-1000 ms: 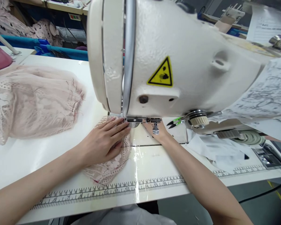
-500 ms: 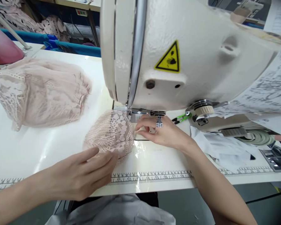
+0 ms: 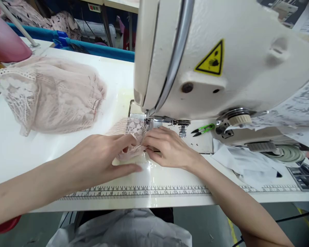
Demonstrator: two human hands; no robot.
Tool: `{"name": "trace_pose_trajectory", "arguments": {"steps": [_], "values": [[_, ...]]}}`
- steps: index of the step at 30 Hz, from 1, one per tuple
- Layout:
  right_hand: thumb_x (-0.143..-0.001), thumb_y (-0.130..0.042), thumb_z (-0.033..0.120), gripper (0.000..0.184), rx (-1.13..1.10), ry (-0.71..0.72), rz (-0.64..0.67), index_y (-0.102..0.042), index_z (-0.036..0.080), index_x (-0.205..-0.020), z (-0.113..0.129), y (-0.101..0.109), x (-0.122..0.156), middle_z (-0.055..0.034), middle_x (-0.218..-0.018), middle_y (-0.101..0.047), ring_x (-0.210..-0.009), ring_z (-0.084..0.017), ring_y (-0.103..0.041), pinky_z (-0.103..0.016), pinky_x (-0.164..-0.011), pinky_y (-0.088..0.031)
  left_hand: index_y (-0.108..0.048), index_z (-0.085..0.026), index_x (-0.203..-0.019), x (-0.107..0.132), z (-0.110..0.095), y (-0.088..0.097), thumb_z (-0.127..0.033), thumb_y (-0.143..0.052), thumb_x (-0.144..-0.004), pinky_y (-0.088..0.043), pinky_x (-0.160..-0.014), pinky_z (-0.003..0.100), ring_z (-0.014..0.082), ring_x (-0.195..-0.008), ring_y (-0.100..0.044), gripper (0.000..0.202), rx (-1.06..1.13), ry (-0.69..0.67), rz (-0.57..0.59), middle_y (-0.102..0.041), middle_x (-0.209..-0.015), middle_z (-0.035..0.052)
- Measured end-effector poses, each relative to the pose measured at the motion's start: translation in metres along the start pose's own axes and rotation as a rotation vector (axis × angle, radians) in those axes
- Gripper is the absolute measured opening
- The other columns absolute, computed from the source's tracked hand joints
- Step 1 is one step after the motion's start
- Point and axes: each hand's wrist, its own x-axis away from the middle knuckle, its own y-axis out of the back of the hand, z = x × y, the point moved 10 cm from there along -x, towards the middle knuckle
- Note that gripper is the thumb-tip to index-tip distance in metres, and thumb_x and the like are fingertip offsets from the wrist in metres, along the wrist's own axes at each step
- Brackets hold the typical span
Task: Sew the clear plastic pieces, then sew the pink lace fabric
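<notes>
A pale pink lace piece point(image 3: 135, 127) lies under the presser foot area of the sewing machine point(image 3: 167, 68), its scalloped edge facing right. My left hand point(image 3: 105, 156) rests on the near left part of the lace, fingers curled into it and the thumb stretched out to the right. Some of the fabric bunches up by these fingertips. At the right edge of the lace, my right hand point(image 3: 167, 147) pinches the border, fingers bent and close to the machine's foot. The fingers partly hide the lace between both hands.
A gathered pink lace garment point(image 3: 64, 96) lies on the table at left. Green thread snips point(image 3: 203, 129) and white fabric scraps point(image 3: 244, 161) are to the right. A printed ruler strip point(image 3: 136, 192) runs along the front edge. A pink rounded object point(image 3: 7, 34) stands back left.
My left hand has moved right and up, curling into the lace. My right hand has come down onto the lace edge. The lace is more bunched, and the camera view has shifted left.
</notes>
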Motion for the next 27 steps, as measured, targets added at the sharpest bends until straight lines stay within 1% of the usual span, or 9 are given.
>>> {"name": "trace_pose_trajectory", "arguments": {"steps": [3, 5, 9, 12, 16, 20, 22, 25, 27], "values": [[-0.085, -0.048, 0.013, 0.016, 0.002, 0.041, -0.085, -0.063, 0.019, -0.087, 0.000, 0.003, 0.004, -0.0022, -0.089, -0.064, -0.087, -0.017, -0.054, -0.032, -0.077, -0.042, -0.059, -0.021, -0.098, -0.005, 0.002, -0.020, -0.037, -0.050, -0.094, -0.039, -0.050, 0.025, 0.0158, -0.062, -0.062, 0.019, -0.017, -0.066, 0.097, -0.066, -0.078, 0.0009], [-0.083, -0.048, 0.014, 0.015, 0.013, 0.067, -0.115, -0.062, 0.018, -0.088, 0.002, 0.005, 0.007, -0.0027, -0.090, -0.064, -0.088, -0.018, -0.054, -0.033, -0.077, -0.041, -0.061, -0.020, -0.092, -0.007, 0.003, -0.023, -0.032, -0.043, -0.098, -0.036, -0.050, 0.024, 0.0134, -0.058, -0.058, 0.023, 0.018, -0.071, 0.069, -0.063, -0.071, 0.0002], [-0.083, -0.058, 0.034, 0.021, 0.069, 0.051, -0.174, -0.059, 0.018, -0.097, 0.009, 0.005, 0.006, -0.0045, -0.092, -0.065, -0.089, -0.021, -0.054, -0.036, -0.079, -0.039, -0.059, -0.018, -0.073, -0.010, -0.002, -0.016, -0.035, -0.039, -0.101, -0.030, -0.046, 0.024, 0.0093, -0.045, -0.048, 0.038, 0.050, -0.070, -0.041, -0.052, -0.054, -0.0031], [-0.084, -0.050, 0.020, 0.010, 0.156, 0.057, -0.282, -0.060, 0.018, -0.088, 0.017, 0.010, 0.007, -0.0034, -0.084, -0.066, -0.085, -0.020, -0.054, -0.036, -0.078, -0.038, -0.058, -0.017, -0.066, -0.007, -0.013, -0.009, -0.034, -0.039, -0.101, -0.029, -0.045, 0.025, 0.0094, -0.044, -0.046, 0.043, -0.042, -0.150, -0.120, -0.049, -0.051, -0.0031], [-0.083, -0.043, 0.007, 0.022, 0.168, 0.040, -0.331, -0.060, 0.020, -0.075, 0.010, 0.016, 0.012, -0.0016, -0.084, -0.068, -0.089, -0.019, -0.055, -0.035, -0.078, -0.040, -0.064, -0.016, -0.081, -0.001, -0.020, -0.019, -0.044, -0.049, -0.096, -0.037, -0.051, 0.028, 0.0136, -0.053, -0.052, 0.034, -0.166, -0.243, -0.103, -0.058, -0.063, -0.0007], [-0.084, -0.041, 0.006, 0.029, 0.151, 0.039, -0.377, -0.060, 0.021, -0.069, 0.008, 0.027, 0.020, -0.0013, -0.083, -0.070, -0.086, -0.019, -0.056, -0.036, -0.076, -0.044, -0.061, -0.017, -0.082, 0.000, -0.017, -0.032, -0.027, -0.046, -0.098, -0.044, -0.060, 0.028, 0.0132, -0.061, -0.057, 0.024, -0.188, -0.271, -0.113, -0.061, -0.069, -0.0007], [-0.080, -0.043, 0.007, 0.026, 0.118, 0.124, -0.366, -0.061, 0.022, -0.070, 0.029, 0.028, 0.019, -0.0013, -0.082, -0.070, -0.081, -0.018, -0.058, -0.034, -0.071, -0.046, -0.061, -0.017, -0.082, 0.000, -0.016, -0.034, -0.024, -0.045, -0.097, -0.045, -0.060, 0.028, 0.0131, -0.061, -0.058, 0.023, -0.169, -0.295, -0.152, -0.061, -0.068, -0.0003], [-0.081, -0.044, 0.013, 0.024, -0.050, 0.274, -0.229, -0.065, 0.024, -0.082, 0.083, 0.017, 0.011, 0.0006, -0.078, -0.069, -0.070, -0.014, -0.058, -0.028, -0.064, -0.048, -0.062, -0.016, -0.082, -0.001, -0.014, -0.037, -0.024, -0.042, -0.097, -0.046, -0.059, 0.028, 0.0137, -0.060, -0.057, 0.025, -0.161, -0.316, -0.169, -0.061, -0.066, 0.0008], [-0.091, -0.046, 0.033, 0.022, -0.144, 0.308, -0.092, -0.066, 0.026, -0.098, 0.121, 0.003, 0.005, 0.0007, -0.089, -0.071, -0.085, -0.014, -0.062, -0.025, -0.073, -0.051, -0.062, -0.017, -0.082, -0.001, -0.012, -0.038, -0.026, -0.040, -0.098, -0.045, -0.058, 0.027, 0.0138, -0.059, -0.056, 0.028, -0.167, -0.319, -0.166, -0.060, -0.065, 0.0009]]}}
